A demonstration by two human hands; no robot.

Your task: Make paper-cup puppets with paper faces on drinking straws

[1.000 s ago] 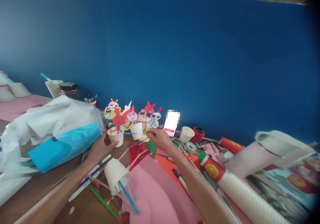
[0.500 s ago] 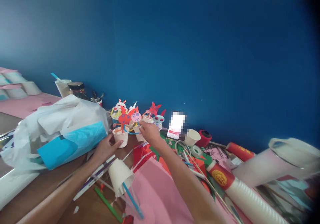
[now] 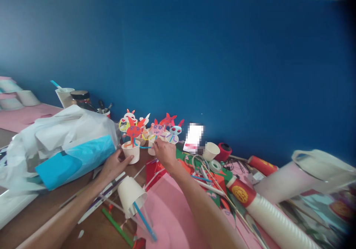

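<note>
My left hand (image 3: pixel 116 163) is closed around the side of a white paper cup (image 3: pixel 130 153), from which an orange paper figure (image 3: pixel 135 131) with pointed ears rises. A thin blue strip (image 3: pixel 144 147) runs sideways out of that cup to the pinched fingertips of my right hand (image 3: pixel 166 153). Just behind my right hand, a pink paper figure (image 3: pixel 157 129) with a drawn face stands in another cup, partly hidden. A light blue figure (image 3: pixel 175 130) and several more figures in cups crowd close behind.
Nearer me, a white cup (image 3: pixel 130 193) lies tipped with a blue straw (image 3: pixel 145 221) in it, beside pink paper (image 3: pixel 172 212). Left is a plastic bag (image 3: pixel 80 119) with a blue roll. Rightward are a phone (image 3: pixel 194 136), tape (image 3: pixel 215 165), stacked cups (image 3: pixel 278 217) and a pitcher (image 3: pixel 289 178).
The pink figure has shifted right, out from beside the orange one, and stands apart from it. My right hand is slightly lower. My left hand stays on the same cup. The view has turned slightly right.
</note>
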